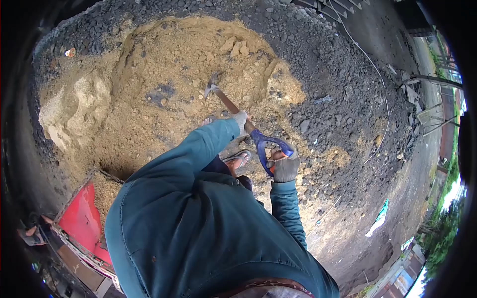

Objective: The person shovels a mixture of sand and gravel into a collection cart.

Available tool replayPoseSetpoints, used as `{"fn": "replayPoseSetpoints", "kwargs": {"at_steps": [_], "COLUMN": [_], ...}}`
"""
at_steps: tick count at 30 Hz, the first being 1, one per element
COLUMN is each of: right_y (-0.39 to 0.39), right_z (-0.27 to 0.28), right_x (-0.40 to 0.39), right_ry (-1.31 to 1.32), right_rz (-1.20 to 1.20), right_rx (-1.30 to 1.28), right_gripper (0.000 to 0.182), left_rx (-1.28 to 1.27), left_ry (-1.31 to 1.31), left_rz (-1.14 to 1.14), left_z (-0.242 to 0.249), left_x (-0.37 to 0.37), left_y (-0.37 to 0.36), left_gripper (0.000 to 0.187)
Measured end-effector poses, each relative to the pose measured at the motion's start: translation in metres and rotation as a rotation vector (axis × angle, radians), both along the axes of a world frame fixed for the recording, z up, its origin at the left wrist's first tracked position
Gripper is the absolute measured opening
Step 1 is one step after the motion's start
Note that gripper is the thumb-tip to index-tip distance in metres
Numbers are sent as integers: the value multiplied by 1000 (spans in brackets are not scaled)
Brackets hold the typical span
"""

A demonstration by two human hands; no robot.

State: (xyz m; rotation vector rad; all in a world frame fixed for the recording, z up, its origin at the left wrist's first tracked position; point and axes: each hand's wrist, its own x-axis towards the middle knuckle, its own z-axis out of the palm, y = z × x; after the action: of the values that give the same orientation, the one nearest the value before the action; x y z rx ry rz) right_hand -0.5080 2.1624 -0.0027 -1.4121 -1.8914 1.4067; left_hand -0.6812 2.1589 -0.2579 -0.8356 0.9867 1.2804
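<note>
A shovel (230, 103) with a brown shaft and a blue D-shaped handle (263, 144) slants across the middle of the view. My left hand (240, 122), in a pale knit glove, is wrapped round the shaft just above the handle. At the handle's end my right hand (285, 168), in a grey glove, grips the D-grip. The shovel's metal blade (212, 85) points away from me and rests in the tan sand (184, 54); its lower edge seems partly sunk. One sandalled foot (239, 158) shows beneath my arms.
Dark gravel (338, 89) surrounds the sand at the back and right. A pale lump of packed sand (79, 107) rises at the left. A red-sided container (79, 221) stands at lower left, with sand beside it. A thin cable (370, 59) crosses the gravel.
</note>
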Motion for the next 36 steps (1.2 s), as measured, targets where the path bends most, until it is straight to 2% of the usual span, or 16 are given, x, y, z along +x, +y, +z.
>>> {"fn": "replayPoseSetpoints", "kwargs": {"at_steps": [1,5,6,7,8,9,12,17,19,21,22,25,27,29,31,36], "right_y": [3,16,14,4,-17,-30,-37,-48,-50,-73,-76,-67,-68,-88,-99,-118], "right_z": [53,53,45,34,2,-33,9,38,26,36,33,65,100,122,123,70], "right_x": [-24,-22,-37,-60,-85,-102,-131,-61,-50,-105,-110,-83,-51,-34,-23,60], "right_ry": [-190,-236,-90,54,185,-87,18,-182,-291,-195,-172,-179,-338,-266,-197,-231], "right_rz": [130,298,123,-59,-151,-74,90,-15,7,-47,-91,2,116,38,-179,-175], "right_rx": [149,246,-87,-420,-388,-256,-22,-110,-39,282,230,118,215,150,-172,75], "right_gripper": [30,20,17,14,7,6,14,31,34,35,36,39,42,43,47,47], "left_rx": [37,56,-18,-56,-93,-119,-151,35,142,184,111,83,60,92,28,-23], "left_ry": [-31,-14,16,4,-8,-67,44,-23,-84,-39,-86,-42,-43,-101,-59,92], "left_rz": [23,72,63,69,82,-13,-116,-65,-119,-162,-243,-311,-233,-301,-280,-335], "left_z": [37,88,93,76,33,-77,40,113,86,12,0,7,80,104,60,19], "left_x": [-9,-30,-41,-55,-75,-85,-131,-79,-68,-50,-57,-34,-28,-10,23,78], "left_y": [-7,-32,-35,-43,-51,-60,-68,-73,-61,-51,-47,-50,-51,-69,-83,-104], "left_gripper": [6,8,7,5,3,19,3,8,11,13,14,15,18,25,26,26]}}
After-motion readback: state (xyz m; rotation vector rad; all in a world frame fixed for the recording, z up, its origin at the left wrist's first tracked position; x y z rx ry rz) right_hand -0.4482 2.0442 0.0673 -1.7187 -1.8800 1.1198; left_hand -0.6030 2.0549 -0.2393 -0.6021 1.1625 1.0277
